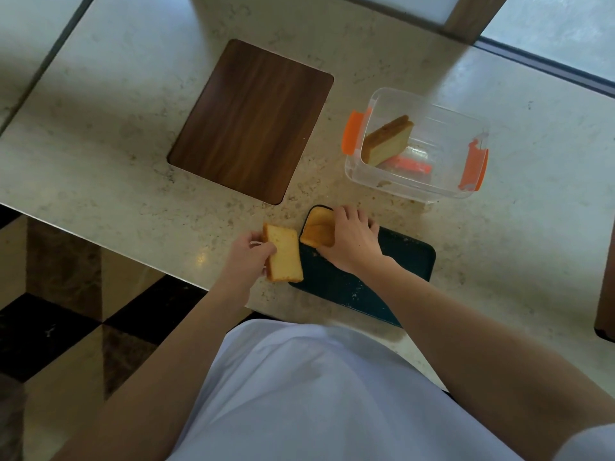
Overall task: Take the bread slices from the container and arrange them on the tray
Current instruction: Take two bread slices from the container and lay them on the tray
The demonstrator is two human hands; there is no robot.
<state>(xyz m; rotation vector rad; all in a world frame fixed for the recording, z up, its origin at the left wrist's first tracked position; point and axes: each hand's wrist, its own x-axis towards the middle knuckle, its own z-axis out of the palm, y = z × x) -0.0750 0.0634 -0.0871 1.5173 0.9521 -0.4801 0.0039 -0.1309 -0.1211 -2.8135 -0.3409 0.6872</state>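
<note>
A dark green tray [407,257] lies at the table's near edge. My right hand [352,242] grips a golden bread slice [318,229] at the tray's far left corner; whether the slice touches the tray I cannot tell. My left hand [248,254] holds a second bread slice [284,254] just left of the tray, over the tabletop. A clear container [442,181] with orange clips stands behind the tray to the right. One thick bread slice [387,139] leans against its left wall.
A dark wooden board [249,121] lies flat on the pale stone table [116,111], behind and left of the tray. The table's edge runs diagonally at the left, over a chequered floor. Crumbs dot the tray and tabletop near the container.
</note>
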